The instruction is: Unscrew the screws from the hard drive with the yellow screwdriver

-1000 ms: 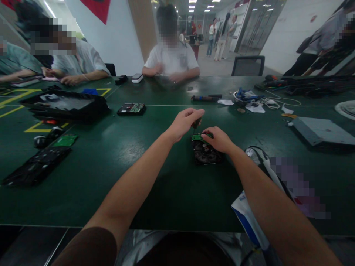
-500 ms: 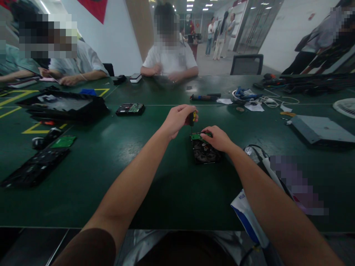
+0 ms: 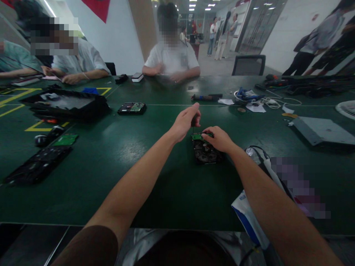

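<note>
Head: left hand point(image 3: 186, 122) above drive point(image 3: 208, 152)

Green table point(image 3: 97, 184) with black device point(image 3: 208, 154), grey box point(image 3: 324, 129), circuit board point(image 3: 66, 140).

Near left, the green tabletop point(image 3: 88, 188) lies open between the left forearm point(image 3: 138, 177) and the black panel point(image 3: 40, 166), wide enough for a hand to cross; between the forearms, the near edge of the hard drive point(image 3: 208, 153) is free. The left hand point(image 3: 185, 122) and right hand point(image 3: 217, 138) block its far side. On the right, a pouch point(image 3: 242, 205) crowds the right forearm point(image 3: 257, 188), with a gap farther off before the grey metal box point(image 3: 324, 129)
</note>
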### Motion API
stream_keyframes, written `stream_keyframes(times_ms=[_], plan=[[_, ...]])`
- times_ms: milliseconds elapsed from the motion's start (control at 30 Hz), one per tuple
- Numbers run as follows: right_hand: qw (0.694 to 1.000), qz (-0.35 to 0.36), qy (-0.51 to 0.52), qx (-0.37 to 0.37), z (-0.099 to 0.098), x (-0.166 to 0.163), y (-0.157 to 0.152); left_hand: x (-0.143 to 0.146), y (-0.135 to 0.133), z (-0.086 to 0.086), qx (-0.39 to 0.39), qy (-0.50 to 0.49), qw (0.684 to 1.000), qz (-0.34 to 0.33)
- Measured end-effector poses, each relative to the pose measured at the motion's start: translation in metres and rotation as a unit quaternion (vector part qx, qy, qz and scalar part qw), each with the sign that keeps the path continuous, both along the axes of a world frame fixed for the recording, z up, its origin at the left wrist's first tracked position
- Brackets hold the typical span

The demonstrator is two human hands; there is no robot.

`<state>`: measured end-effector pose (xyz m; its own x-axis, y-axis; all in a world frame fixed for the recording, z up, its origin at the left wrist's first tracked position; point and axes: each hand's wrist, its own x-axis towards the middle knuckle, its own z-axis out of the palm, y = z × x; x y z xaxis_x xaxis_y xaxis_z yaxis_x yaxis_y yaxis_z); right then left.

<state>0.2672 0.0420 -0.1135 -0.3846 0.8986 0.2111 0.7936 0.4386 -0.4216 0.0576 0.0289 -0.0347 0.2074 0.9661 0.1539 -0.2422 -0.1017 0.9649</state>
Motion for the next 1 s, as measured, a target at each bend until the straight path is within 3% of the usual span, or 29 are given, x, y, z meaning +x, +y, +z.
stream_keyframes(times_ms=[400, 567, 733, 1000], plan=[[1.000, -0.002, 0.008, -0.003, -0.003, 0.001, 0.001, -0.020, 0.003, 0.005, 0.060, 0.041, 0.997, -0.008], [1.000, -0.003, 0.011, -0.007, -0.002, 0.001, 0.001, -0.026, 0.006, 0.007, 0.023, 0.031, 0.999, -0.003], [1.000, 0.000, 0.006, -0.004, -0.001, 0.001, 0.001, -0.019, 0.004, 0.006, -0.022, -0.001, 0.999, -0.029], [1.000, -0.001, 0.004, 0.005, -0.001, 0.000, 0.001, -0.009, -0.004, 0.001, -0.002, -0.043, 0.994, -0.098]])
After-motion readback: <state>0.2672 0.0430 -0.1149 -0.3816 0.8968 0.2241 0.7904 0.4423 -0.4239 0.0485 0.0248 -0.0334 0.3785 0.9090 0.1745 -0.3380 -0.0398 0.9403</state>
